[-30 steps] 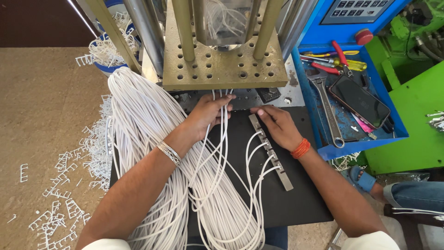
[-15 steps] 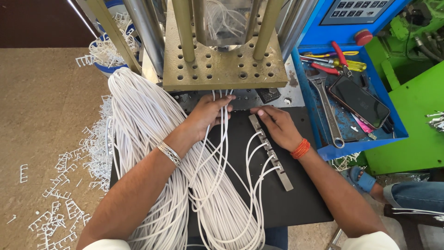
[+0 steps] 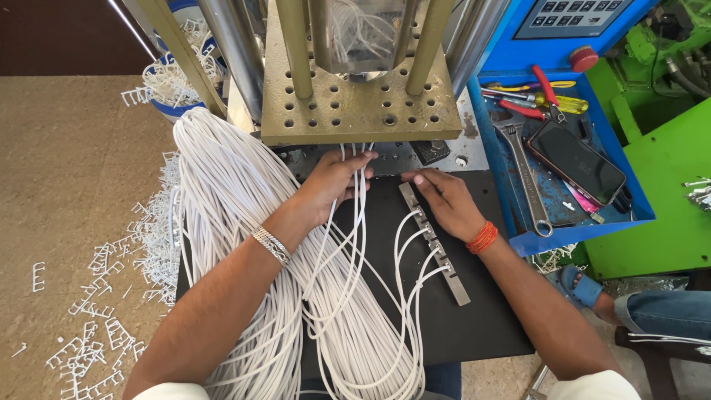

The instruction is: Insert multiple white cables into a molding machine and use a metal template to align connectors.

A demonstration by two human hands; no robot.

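Left hand [image 3: 332,181]: fingers [image 3: 364,158] lying close together over thin white cords [image 3: 355,222], pressing them flat at the far edge of the black worktop [image 3: 481,326], under the perforated brass-coloured metal plate [image 3: 355,111]; whether they are gripping a cord cannot be told. Right hand [image 3: 444,200]: fingers lying loosely together, resting on the far end of a grey segmented metal bar [image 3: 435,248] that is running diagonally toward the worktop's near right corner, with white cord ends plugging into its left side. Thick bundle of looped white cords [image 3: 229,200] lying along the worktop's left edge. Blue metal tray [image 3: 511,185] sitting beyond the right edge, holding a steel wrench [image 3: 524,174] and a dark phone [image 3: 576,163].
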